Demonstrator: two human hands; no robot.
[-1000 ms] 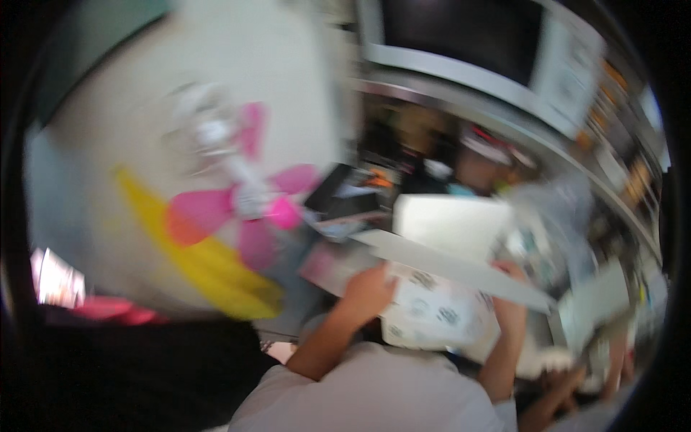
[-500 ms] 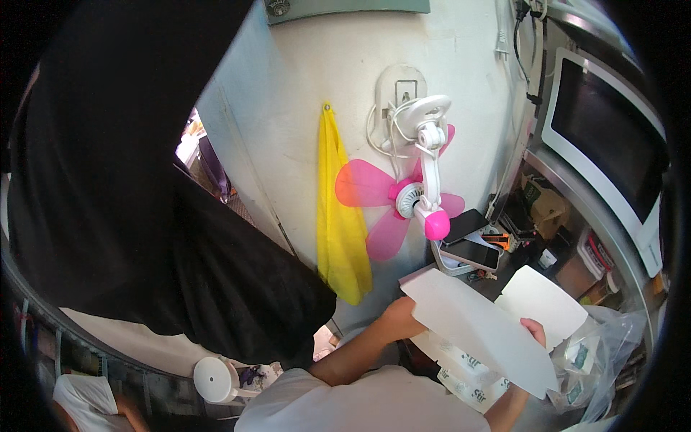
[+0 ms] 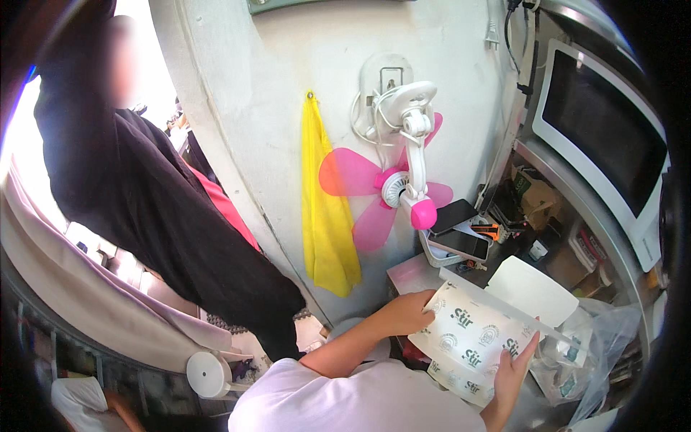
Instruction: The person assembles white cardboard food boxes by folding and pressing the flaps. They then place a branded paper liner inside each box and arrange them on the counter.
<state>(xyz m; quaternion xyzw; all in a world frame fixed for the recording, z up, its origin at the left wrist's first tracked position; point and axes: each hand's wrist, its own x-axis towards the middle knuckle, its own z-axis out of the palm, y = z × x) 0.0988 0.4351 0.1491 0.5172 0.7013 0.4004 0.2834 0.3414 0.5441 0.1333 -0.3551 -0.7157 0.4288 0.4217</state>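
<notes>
In front of me is a white card sheet [image 3: 461,320] with green print over its face, its far edge folded up as a plain white strip. My left hand [image 3: 412,314] grips its left edge. At the right edge, my right hand [image 3: 512,367] holds it with the thumb on the printed side. A second printed section [image 3: 461,381] shows below it; whether the two are joined I cannot tell. A plain white card piece [image 3: 531,284] lies just beyond the sheet, on the counter.
A clear plastic bag [image 3: 604,353] with printed packs sits at the right. Two phones [image 3: 461,243] rest on a white tray below a pink fan [image 3: 396,189]. A yellow cloth [image 3: 324,216] hangs on the wall. A person in black [image 3: 165,209] stands at the left.
The card sheet has turned so its printed face shows instead of its plain side. My right hand has come out from behind it to its right edge. The person in black has shifted away.
</notes>
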